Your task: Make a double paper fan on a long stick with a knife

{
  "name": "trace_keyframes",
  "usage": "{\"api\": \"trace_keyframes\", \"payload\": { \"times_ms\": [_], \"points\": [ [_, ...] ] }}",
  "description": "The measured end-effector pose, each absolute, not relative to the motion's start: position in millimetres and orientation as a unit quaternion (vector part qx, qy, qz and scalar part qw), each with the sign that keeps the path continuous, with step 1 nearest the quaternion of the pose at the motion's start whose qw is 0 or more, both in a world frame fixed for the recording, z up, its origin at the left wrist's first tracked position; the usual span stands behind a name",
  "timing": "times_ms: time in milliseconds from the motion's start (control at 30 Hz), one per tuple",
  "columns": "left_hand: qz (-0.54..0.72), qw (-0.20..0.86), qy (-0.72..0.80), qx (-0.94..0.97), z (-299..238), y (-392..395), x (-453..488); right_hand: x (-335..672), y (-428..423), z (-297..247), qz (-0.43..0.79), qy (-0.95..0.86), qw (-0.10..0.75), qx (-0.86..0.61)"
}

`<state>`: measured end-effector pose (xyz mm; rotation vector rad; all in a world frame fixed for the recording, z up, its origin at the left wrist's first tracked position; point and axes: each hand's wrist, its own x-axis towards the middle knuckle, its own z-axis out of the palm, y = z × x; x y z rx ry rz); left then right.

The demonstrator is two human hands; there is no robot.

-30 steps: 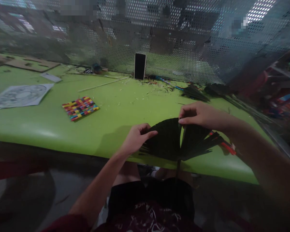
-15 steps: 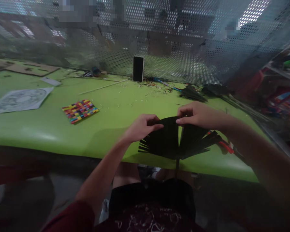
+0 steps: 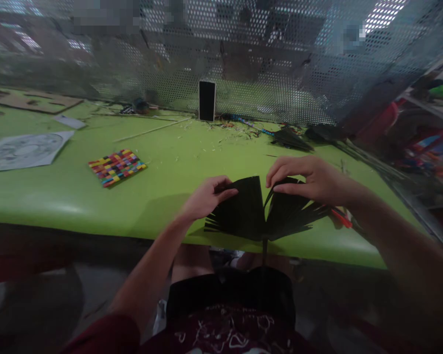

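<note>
A black fan made of thin slats (image 3: 245, 211) lies spread at the near edge of the green table (image 3: 170, 172), its handle hanging over the edge. My left hand (image 3: 205, 199) pinches the upper left edge of the fan's left half. My right hand (image 3: 310, 179) has its fingers curled on the top of the right half, pulling slats apart so a narrow gap shows in the middle.
A colourful woven mat (image 3: 117, 166) lies to the left, a printed sheet (image 3: 24, 150) beyond it. A phone (image 3: 207, 101) stands against the perforated metal screen (image 3: 266, 64). Black strips (image 3: 291, 138) and scraps lie at the back; red-handled tool (image 3: 340, 218) under my right wrist.
The gap between the fan's two halves has widened. My right hand shifted slightly right and down onto the right half; my left hand drew back a little along the left edge.
</note>
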<state>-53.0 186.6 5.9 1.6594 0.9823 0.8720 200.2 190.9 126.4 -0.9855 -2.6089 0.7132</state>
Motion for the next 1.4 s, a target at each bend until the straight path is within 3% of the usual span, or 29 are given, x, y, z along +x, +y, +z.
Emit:
{"api": "trace_keyframes", "payload": {
  "times_ms": [167,333,733,1033,1267,1400],
  "points": [
    [0.274,0.472,0.361,0.757,45.7,198.4,-62.2,186.4,186.5,135.4,0.121,-0.940,0.109,-0.299],
    [0.199,0.431,0.221,0.852,73.7,223.2,-45.1,173.3,191.9,146.8,0.086,-0.952,0.072,-0.283],
    [0.213,0.503,0.258,0.797,32.5,229.5,-41.4,196.2,121.3,121.2,-0.027,-0.931,0.188,-0.312],
    [0.220,0.532,0.253,0.777,31.2,222.0,-36.9,201.7,89.5,97.0,0.002,-0.902,0.291,-0.318],
    [0.216,0.467,0.262,0.817,47.0,220.9,-43.8,196.5,82.5,99.6,-0.122,-0.896,0.237,-0.356],
    [0.192,0.394,0.223,0.871,65.6,223.0,-35.8,183.6,94.9,111.1,-0.101,-0.888,0.182,-0.409]
  ]
}}
